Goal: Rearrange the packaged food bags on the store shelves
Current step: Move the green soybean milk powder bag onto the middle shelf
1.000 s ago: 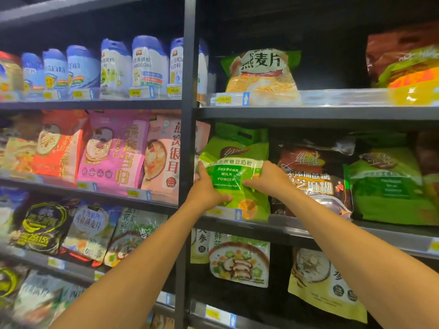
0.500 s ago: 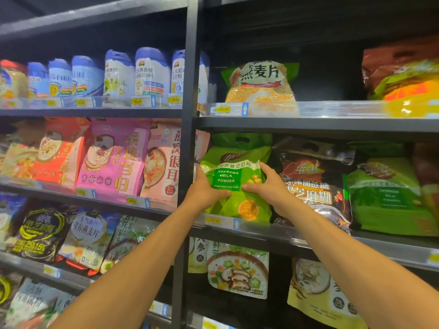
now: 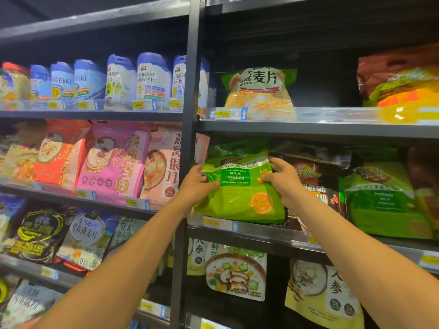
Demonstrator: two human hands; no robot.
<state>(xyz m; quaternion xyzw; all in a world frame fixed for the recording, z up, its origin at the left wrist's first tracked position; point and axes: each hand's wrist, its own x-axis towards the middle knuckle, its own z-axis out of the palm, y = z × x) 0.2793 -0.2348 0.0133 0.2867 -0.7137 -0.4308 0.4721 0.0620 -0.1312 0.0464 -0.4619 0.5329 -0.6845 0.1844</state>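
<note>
The green bag (image 3: 240, 195) of soybean milk powder sits upright on the middle shelf (image 3: 268, 233), just right of the post (image 3: 190, 96). The left hand (image 3: 198, 186) grasps its left edge right beside the post, with the thumb across the front. The right hand (image 3: 283, 180) grasps its right edge, fingers curled on the front. A dark bag (image 3: 316, 186) stands farther right of the post, and a pink bag (image 3: 114, 160) stands left of it.

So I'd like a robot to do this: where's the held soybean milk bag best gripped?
Probably its two upper side edges, from the front, as the left hand and right hand hold it. The bag stands upright, face out, bulging; a dark bag crowds its right, the post its left.
</note>
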